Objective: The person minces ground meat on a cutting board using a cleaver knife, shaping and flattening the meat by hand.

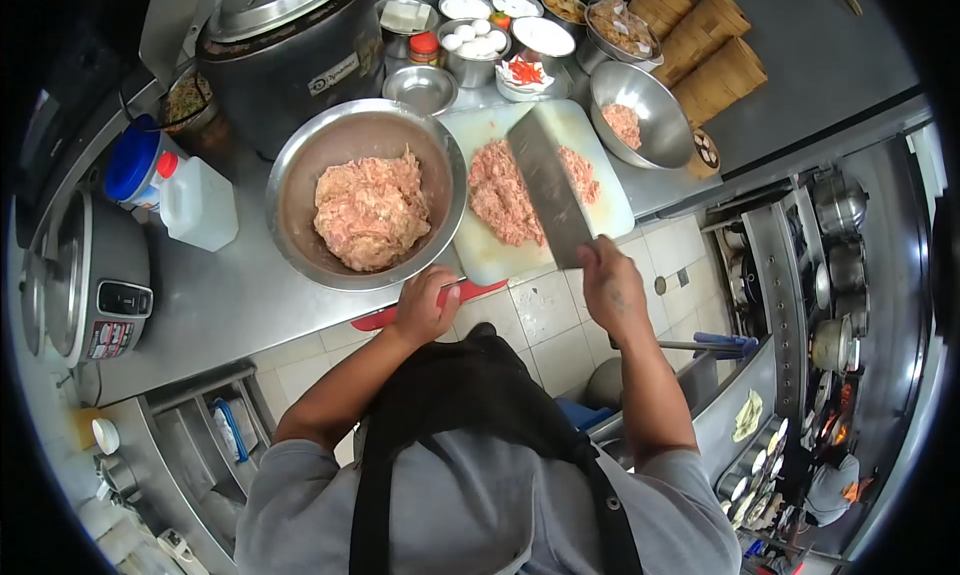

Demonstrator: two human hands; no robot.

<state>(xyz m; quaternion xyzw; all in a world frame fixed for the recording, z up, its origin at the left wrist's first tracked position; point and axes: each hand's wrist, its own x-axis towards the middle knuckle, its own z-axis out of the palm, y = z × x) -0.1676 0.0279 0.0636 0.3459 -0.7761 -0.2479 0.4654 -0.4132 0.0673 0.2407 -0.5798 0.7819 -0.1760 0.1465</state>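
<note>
At 12 o'clock in the view, minced meat [497, 197] lies on a white cutting board [490, 262], the cleaver [550, 187] slanting across it, its handle held in the right hand's [612, 287] fingers. At the board's 9 o'clock stands a steel bowl [296, 190]. The left hand's [425, 307] fingers curl at a red strip [481, 291]; whether gripping, I cannot tell.

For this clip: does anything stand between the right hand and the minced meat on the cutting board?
Only the cleaver that the right hand grips: its blade slants across the minced meat on the cutting board, hiding part of it. Nothing else visible is in the way.
</note>
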